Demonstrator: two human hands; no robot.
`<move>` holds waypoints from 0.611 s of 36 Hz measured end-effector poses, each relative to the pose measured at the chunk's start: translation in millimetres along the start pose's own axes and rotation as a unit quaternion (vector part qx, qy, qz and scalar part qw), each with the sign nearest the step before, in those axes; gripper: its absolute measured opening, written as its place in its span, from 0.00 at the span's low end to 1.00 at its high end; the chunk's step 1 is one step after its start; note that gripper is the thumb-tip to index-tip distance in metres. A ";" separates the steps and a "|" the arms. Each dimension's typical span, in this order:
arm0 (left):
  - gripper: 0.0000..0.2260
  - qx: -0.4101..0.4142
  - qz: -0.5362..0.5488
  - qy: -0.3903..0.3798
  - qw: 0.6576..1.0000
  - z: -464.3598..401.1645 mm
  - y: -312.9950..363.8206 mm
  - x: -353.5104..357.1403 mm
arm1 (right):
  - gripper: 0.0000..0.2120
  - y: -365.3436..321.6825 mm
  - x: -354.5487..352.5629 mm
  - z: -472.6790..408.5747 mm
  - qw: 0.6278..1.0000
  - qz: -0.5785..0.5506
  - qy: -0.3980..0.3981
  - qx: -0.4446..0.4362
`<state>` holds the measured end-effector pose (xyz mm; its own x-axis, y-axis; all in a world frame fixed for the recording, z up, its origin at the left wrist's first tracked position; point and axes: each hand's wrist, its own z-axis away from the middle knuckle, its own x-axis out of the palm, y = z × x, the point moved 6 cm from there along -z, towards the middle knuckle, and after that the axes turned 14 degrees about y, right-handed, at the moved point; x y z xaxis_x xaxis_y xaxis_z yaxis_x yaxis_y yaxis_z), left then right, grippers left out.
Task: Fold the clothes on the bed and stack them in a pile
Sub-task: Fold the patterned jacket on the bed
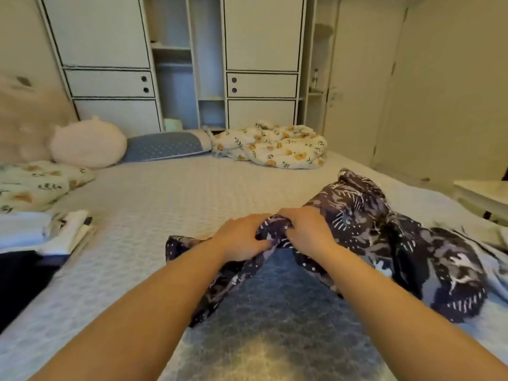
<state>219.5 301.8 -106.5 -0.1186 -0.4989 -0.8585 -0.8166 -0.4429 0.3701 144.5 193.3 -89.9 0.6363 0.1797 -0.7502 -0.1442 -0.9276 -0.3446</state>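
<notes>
A dark patterned garment (384,237) with white and grey print lies crumpled on the bed (165,204), spreading from the middle to the right. My left hand (242,237) and my right hand (308,229) sit side by side at its near edge, both with fingers closed on a bunch of the fabric. A flap of the garment trails off to the left under my left wrist. At the left edge of the bed rests a pile of folded clothes (55,232), white and light pieces above something dark.
A round white cushion (88,144), a blue pillow (165,145) and a flowered quilt (272,144) lie along the far side. A flowered pillow (35,182) is at the left. White wardrobes (178,64) stand behind. A low white table (483,196) is at the right.
</notes>
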 end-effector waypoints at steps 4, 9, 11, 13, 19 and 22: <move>0.14 -0.037 -0.051 0.084 0.994 0.9 -24.8 -2.5 | 0.19 -7.7 3.3 17.8 0.998 -0.038 -0.038 0.016; 0.11 -0.051 -0.058 0.100 0.992 8.8 -36.4 -11.6 | 0.42 31.9 19.7 67.8 0.982 -0.021 -0.168 0.080; 0.10 -0.072 -0.063 0.131 0.987 9.9 -40.6 -23.8 | 0.38 50.1 17.8 82.7 0.986 0.058 -0.133 0.083; 0.10 -0.103 -0.044 0.173 0.978 10.0 -44.3 -38.6 | 0.32 66.9 16.6 98.5 0.972 0.187 -0.125 0.071; 0.12 -0.197 -0.033 0.276 0.940 24.4 -74.5 -89.8 | 0.20 97.1 -18.0 106.7 0.934 0.330 -0.070 0.115; 0.16 -0.324 0.006 0.291 0.900 39.8 -94.9 -104.0 | 0.12 77.6 -45.3 76.8 0.959 0.246 0.032 0.138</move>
<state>286.8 425.3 -66.4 0.3451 -0.7295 -0.5906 -0.2950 -0.6816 0.6696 46.3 138.4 -126.1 0.4832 -0.2866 -0.8273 -0.6288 -0.7711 -0.1000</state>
